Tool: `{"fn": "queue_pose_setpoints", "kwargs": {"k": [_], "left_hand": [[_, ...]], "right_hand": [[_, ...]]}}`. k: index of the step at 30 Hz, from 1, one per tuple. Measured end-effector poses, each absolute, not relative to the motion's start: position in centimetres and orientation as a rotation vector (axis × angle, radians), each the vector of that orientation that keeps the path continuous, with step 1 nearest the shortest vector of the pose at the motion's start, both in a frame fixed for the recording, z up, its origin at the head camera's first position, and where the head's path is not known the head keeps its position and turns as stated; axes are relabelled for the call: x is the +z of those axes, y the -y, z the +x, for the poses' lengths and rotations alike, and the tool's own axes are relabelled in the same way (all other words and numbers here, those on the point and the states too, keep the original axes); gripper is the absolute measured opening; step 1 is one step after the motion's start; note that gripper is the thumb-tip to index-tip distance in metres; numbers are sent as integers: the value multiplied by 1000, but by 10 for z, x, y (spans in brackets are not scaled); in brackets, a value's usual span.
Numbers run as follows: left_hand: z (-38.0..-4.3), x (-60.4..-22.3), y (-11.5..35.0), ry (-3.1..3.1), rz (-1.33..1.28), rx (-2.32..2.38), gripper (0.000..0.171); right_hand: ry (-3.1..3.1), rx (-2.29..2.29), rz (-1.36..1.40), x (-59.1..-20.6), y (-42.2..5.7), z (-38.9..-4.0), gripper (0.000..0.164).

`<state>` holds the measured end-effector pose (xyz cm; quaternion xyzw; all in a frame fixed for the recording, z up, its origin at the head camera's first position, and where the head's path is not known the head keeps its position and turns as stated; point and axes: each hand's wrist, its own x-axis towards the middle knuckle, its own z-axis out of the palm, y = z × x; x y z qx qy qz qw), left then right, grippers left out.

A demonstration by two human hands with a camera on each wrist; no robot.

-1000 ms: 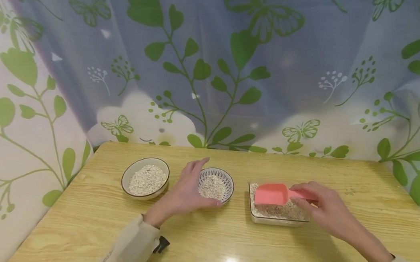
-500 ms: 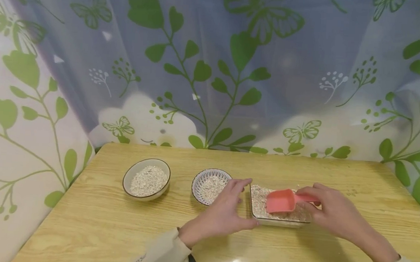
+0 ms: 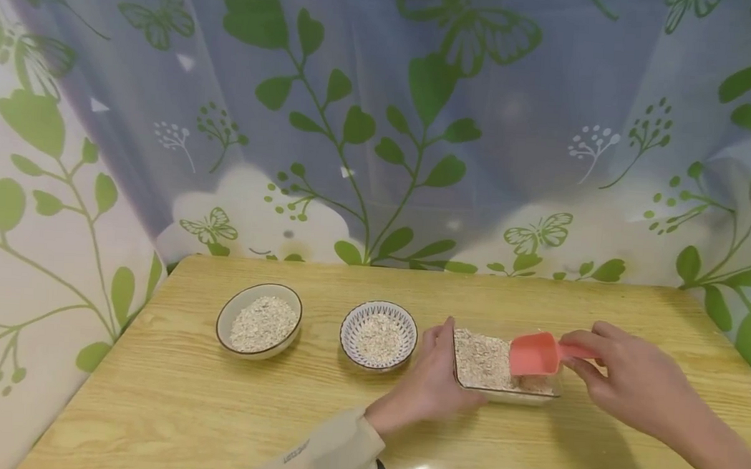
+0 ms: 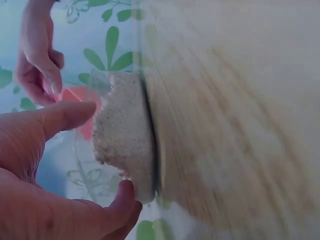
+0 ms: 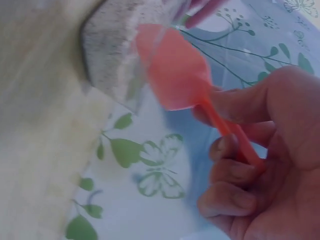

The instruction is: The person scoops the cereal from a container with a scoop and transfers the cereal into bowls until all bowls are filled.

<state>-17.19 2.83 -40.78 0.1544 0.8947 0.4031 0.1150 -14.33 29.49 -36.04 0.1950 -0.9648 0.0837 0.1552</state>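
Observation:
My left hand (image 3: 427, 388) grips the left end of a clear rectangular glass dish (image 3: 508, 395) with a dark rim, fingers along its far left side and thumb at the front. Dry oat flakes (image 3: 480, 359) fill the dish, heaped toward its left. In my right hand (image 3: 641, 376) is a pink plastic scoop (image 3: 534, 354), held by its handle between thumb and curled fingers. The scoop's bowl sits over the right part of the dish, at the oats. The right wrist view shows the scoop (image 5: 177, 75) behind the dish's clear wall, its front edge partly hidden.
Left of the dish stands a small patterned bowl (image 3: 350, 335) with some oats. Farther left is a larger cream bowl (image 3: 227, 322) with a dark rim, also holding oats. All stand on a wooden table (image 3: 210, 411) before a leaf-printed curtain (image 3: 517, 143).
My left hand has moved right from the patterned bowl to the dish and taken hold of it. My right hand has drawn the scoop rightward across the dish.

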Motion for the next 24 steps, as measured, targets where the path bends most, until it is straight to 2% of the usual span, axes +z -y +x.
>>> {"fn": "queue_pose_setpoints", "kwargs": {"k": [9, 17, 21, 24], "left_hand": [[-183, -414, -36, -2471, 270, 1177, 143], [-187, -415, -43, -2467, 239, 1214, 133], [-188, -414, -43, -2468, 243, 1218, 130], [-188, -414, -43, -2445, 234, 1245, 134]], "right_hand": [[2989, 149, 450, -348, -285, -139, 19], [3000, 147, 416, -357, -274, -146, 19], [2918, 285, 510, -369, -286, -160, 22], [2795, 434, 642, -385, -298, -172, 26]]}}
